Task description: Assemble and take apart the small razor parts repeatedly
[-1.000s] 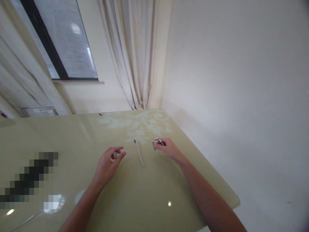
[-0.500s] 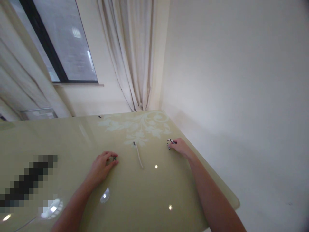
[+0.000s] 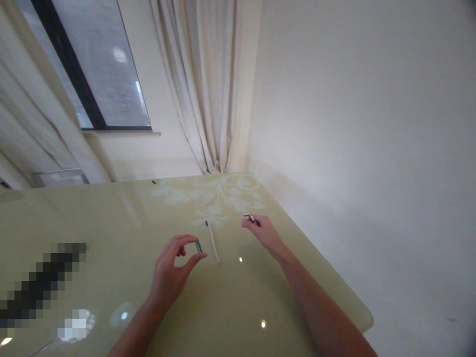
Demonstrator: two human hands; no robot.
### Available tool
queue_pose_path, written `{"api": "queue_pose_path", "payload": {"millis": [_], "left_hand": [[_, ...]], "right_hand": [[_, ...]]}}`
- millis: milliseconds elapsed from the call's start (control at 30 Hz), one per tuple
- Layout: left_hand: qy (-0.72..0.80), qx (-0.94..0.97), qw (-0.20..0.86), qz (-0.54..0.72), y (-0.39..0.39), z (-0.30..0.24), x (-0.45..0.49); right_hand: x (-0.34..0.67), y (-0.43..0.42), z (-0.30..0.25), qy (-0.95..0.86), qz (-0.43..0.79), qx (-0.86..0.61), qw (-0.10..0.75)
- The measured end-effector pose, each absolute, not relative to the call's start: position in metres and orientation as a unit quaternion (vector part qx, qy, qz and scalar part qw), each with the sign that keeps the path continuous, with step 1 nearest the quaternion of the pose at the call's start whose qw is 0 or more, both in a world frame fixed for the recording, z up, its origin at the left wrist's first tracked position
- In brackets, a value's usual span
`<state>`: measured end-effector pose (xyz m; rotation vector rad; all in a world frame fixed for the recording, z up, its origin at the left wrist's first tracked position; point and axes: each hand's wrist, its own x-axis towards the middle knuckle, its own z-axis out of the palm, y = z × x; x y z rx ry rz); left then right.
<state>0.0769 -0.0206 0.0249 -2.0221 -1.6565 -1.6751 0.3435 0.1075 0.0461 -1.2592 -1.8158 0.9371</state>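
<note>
My left hand point(image 3: 174, 270) is raised a little above the glossy olive table point(image 3: 223, 307) and pinches a small green and grey piece point(image 3: 199, 245) between thumb and forefinger. My right hand point(image 3: 262, 232) is closed on a small dark and white object point(image 3: 250, 217), held just above the table further right. Between the hands a thin white stick with a dark tip point(image 3: 212, 240) lies on the table, pointing away from me.
The table has a pale floral pattern point(image 3: 211, 196) at its far end and a rounded right edge point(image 3: 357, 307). A plain wall is to the right; curtains point(image 3: 203, 84) and a window point(image 3: 96, 64) are behind. A pixelated patch point(image 3: 40, 282) covers the left.
My left hand has lifted off the table and turned the small green piece up between its fingertips. My right hand has come back leftward toward the white stick.
</note>
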Motion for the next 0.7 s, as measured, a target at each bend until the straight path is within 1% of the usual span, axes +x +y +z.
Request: {"api": "queue_pose_path", "payload": {"millis": [33,100,167,233,333,467,700], "left_hand": [[-0.520,-0.654,0.020,-0.549,-0.024,0.026,0.086],[-0.500,-0.657,0.023,-0.564,-0.031,0.028,0.099],[-0.488,-0.656,0.026,-0.575,-0.035,0.028,0.105],[-0.481,-0.654,0.029,-0.583,-0.037,0.027,0.105],[-0.482,-0.653,0.026,-0.584,-0.038,0.026,0.103],[-0.478,-0.651,0.006,-0.590,-0.039,0.025,0.106],[-0.475,-0.640,-0.081,-0.598,-0.043,0.022,0.114]], "right_hand": [[0.330,0.094,0.047,-0.707,0.443,-0.416,0.361],[0.307,0.068,0.048,-0.708,0.554,-0.311,0.307],[0.293,0.047,0.048,-0.681,0.623,-0.265,0.281],[0.286,0.036,0.048,-0.633,0.671,-0.261,0.284],[0.286,0.032,0.045,-0.558,0.729,-0.263,0.298],[0.286,0.032,0.042,-0.501,0.777,-0.243,0.293],[0.286,0.029,0.043,-0.458,0.830,-0.191,0.252]]}}
